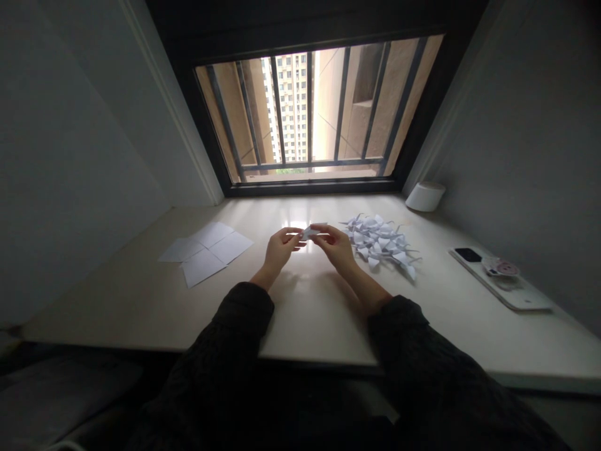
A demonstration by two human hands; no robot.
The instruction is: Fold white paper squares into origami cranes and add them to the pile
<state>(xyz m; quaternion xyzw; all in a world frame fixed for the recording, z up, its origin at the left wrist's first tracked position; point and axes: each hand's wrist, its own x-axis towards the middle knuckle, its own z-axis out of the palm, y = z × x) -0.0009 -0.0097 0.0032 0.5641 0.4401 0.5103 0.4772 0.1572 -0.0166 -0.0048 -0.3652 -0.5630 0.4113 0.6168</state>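
Between my two hands, above the middle of the pale sill, is a small folded white paper. My left hand pinches its left side between thumb and fingers. On the other side my right hand grips it, with the fingertips covering part of the folds. Just right of that hand lies a heap of folded white paper cranes. Flat white paper squares lie to the left, some overlapping, apart from my left hand.
The pale sill ends in a front edge close to me. On the right lies a white phone with a round grip on its back. A white rounded object stands in the back right corner. Behind is a barred window.
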